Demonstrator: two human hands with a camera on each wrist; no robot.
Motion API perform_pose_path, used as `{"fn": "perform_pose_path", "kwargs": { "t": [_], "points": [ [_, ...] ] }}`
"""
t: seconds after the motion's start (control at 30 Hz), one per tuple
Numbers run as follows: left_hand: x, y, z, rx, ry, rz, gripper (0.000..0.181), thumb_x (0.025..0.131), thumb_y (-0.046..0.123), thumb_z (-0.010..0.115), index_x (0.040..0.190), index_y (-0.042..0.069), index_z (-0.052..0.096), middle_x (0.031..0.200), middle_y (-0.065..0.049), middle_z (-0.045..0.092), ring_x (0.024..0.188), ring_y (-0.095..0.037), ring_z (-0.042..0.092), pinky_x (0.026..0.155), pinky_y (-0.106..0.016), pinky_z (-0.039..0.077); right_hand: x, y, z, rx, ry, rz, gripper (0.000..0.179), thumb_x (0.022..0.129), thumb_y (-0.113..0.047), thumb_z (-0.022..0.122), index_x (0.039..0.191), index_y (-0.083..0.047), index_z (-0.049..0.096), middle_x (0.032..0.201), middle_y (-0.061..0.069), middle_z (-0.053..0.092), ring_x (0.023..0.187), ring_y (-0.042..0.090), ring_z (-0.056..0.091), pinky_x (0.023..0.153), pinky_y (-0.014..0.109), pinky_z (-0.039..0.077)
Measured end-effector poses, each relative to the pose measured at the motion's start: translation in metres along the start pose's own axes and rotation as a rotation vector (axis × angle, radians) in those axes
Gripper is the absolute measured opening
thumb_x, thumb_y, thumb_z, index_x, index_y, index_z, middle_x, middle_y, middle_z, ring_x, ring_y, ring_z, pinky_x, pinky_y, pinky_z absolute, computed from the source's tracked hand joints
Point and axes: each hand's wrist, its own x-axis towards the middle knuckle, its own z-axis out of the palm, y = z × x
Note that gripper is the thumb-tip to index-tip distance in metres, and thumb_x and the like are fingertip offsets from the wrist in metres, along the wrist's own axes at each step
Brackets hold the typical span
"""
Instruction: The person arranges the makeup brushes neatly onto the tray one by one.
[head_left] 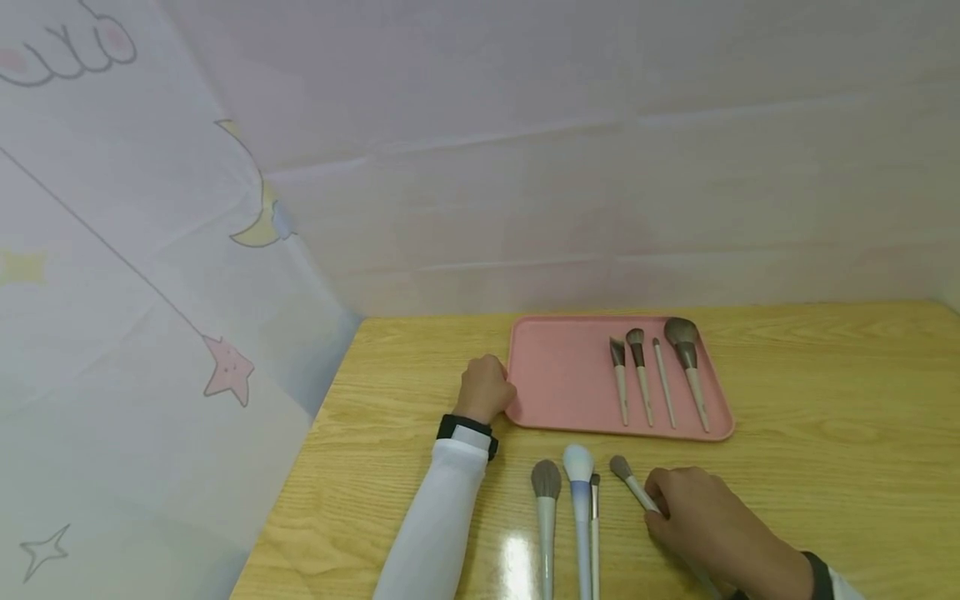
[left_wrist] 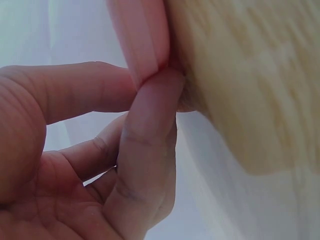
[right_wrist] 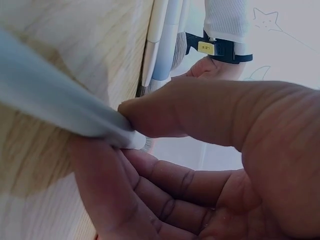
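Observation:
My left hand (head_left: 483, 390) pinches the left edge of a pink tray (head_left: 558, 375) between thumb and finger; the left wrist view shows the tray's rim (left_wrist: 142, 37) between them. On the tray's right half, several makeup brushes lie side by side, among them a large fluffy brush (head_left: 682, 333) at the far right. In front of the tray, my right hand (head_left: 697, 512) holds a makeup brush (head_left: 621, 468) by its pale handle (right_wrist: 55, 95), between thumb and fingers. Its grey-brown bristles point up and left toward the tray.
Left of my right hand, three more brushes lie on the wooden table (head_left: 825, 400): a grey-tipped one (head_left: 546, 479), a white-and-blue one (head_left: 579, 467) and a thin one (head_left: 595, 508). A pale cloth backdrop (head_left: 487, 208) hangs behind the table and along its left side.

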Motion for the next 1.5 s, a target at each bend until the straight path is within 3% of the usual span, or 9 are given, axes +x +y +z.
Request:
{"fn": "perform_pose_path", "kwargs": {
  "t": [1.5],
  "points": [
    [0.0034, -0.0031, 0.0016, 0.014, 0.003, 0.007, 0.05, 0.08, -0.011, 0.058, 0.048, 0.016, 0.031, 0.049, 0.008, 0.021, 0.041, -0.006, 0.02, 0.04, -0.022, 0.018, 0.0001, 0.0012, 0.0001, 0.018, 0.007, -0.028, 0.013, 0.083, -0.009, 0.081, 0.082, -0.012, 0.069, 0.065, -0.008, 0.054, 0.058, 0.007, 0.046, 0.051, 0.021, 0.039]
  ]
}}
